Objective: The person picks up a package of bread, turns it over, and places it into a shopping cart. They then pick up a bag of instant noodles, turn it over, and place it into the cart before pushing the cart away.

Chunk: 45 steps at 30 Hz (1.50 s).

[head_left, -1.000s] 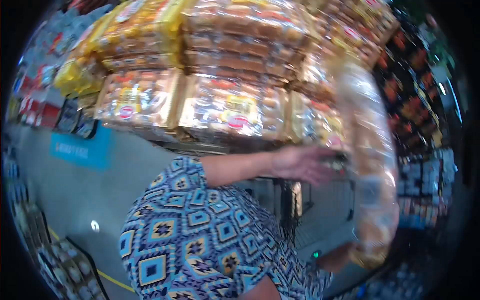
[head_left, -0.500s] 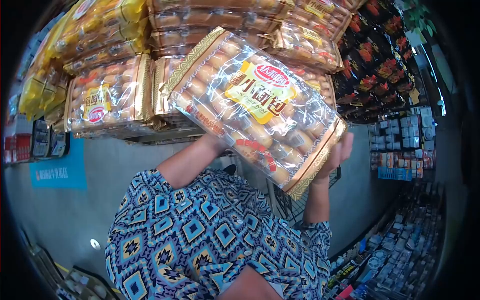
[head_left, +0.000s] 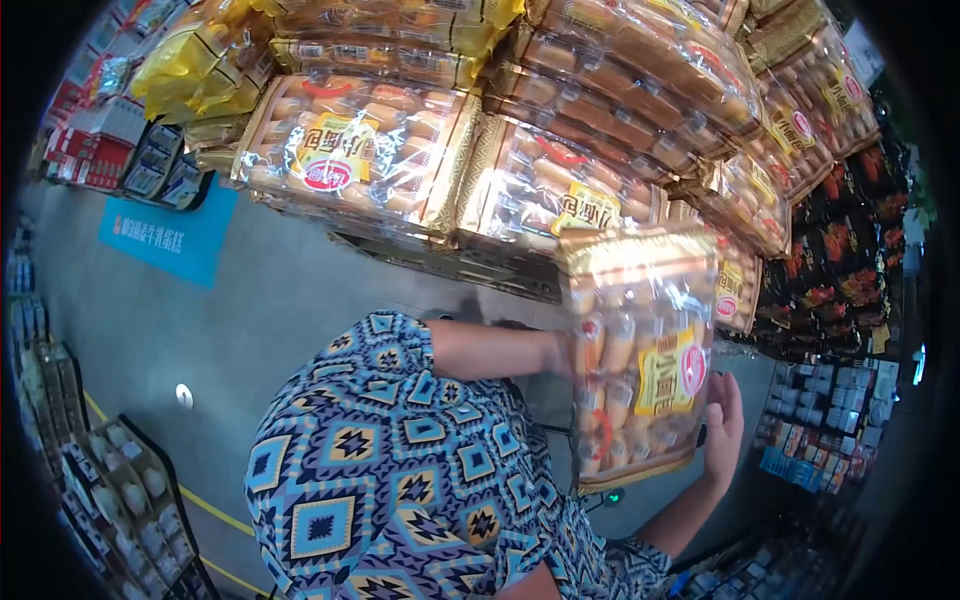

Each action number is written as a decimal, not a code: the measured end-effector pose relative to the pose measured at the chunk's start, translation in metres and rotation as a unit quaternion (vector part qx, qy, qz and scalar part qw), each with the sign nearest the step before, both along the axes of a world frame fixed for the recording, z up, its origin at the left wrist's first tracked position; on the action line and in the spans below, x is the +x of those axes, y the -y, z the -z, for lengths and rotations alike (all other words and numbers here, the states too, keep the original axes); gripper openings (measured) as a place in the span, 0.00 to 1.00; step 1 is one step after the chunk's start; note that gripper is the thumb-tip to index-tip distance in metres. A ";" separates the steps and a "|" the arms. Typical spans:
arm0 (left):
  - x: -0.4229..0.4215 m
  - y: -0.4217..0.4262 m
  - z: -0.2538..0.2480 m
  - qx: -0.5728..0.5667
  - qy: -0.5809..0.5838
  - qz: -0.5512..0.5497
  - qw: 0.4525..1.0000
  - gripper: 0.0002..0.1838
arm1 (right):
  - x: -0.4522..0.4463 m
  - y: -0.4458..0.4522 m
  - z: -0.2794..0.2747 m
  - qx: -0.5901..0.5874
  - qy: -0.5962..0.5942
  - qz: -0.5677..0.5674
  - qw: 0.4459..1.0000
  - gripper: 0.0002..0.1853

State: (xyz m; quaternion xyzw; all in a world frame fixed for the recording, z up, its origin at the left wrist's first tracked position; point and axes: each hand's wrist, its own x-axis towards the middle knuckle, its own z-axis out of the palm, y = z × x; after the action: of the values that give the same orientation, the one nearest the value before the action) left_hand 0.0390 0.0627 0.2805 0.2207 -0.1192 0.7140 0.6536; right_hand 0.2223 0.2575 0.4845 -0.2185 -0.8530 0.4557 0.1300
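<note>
A clear, gold-edged pack of small bread rolls (head_left: 625,390) is held upright in front of me, slightly blurred. My left forearm reaches to its left edge, where my left hand (head_left: 562,352) grips it; the fingers are hidden behind the pack. Just off the pack's right edge is my right hand (head_left: 727,425), its fingers stretched upward and the thumb apart. Whether the right hand touches the pack I cannot tell. Behind it, similar bread packs (head_left: 355,150) lie stacked on a display, with another bread pack (head_left: 550,185) directly beyond the held one.
Yellow packs (head_left: 200,65) top the stack at the left, and black packs with red print (head_left: 835,270) stand at the right. A blue sign (head_left: 165,238) hangs over the grey floor (head_left: 300,270). Shelves of goods (head_left: 825,415) line the right side; a bin rack (head_left: 125,500) stands lower left.
The bread pack has turned from a slant to nearly upright and appears farther right and lower. My right hand has come off its corner with fingers spread. The view has shifted left.
</note>
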 end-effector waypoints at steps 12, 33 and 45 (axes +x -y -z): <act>0.027 0.007 -0.047 -0.039 -0.012 0.000 0.999 0.26 | -0.051 0.024 -0.005 -0.305 0.057 -0.056 0.949 0.44; -0.002 0.096 -0.021 -0.208 -0.306 -0.350 0.861 0.51 | -0.109 0.019 0.080 -0.557 -0.374 -0.112 0.733 0.29; -0.088 0.158 -0.009 -0.293 0.044 -0.529 0.795 0.23 | -0.237 0.150 0.125 -0.618 -0.262 0.071 0.738 0.21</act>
State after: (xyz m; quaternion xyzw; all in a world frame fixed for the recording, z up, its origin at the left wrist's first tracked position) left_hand -0.0492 -0.0952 0.2898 0.0158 0.2027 0.9581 0.2016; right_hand -0.0148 0.1079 0.3597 -0.1828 -0.2983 0.9115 0.2162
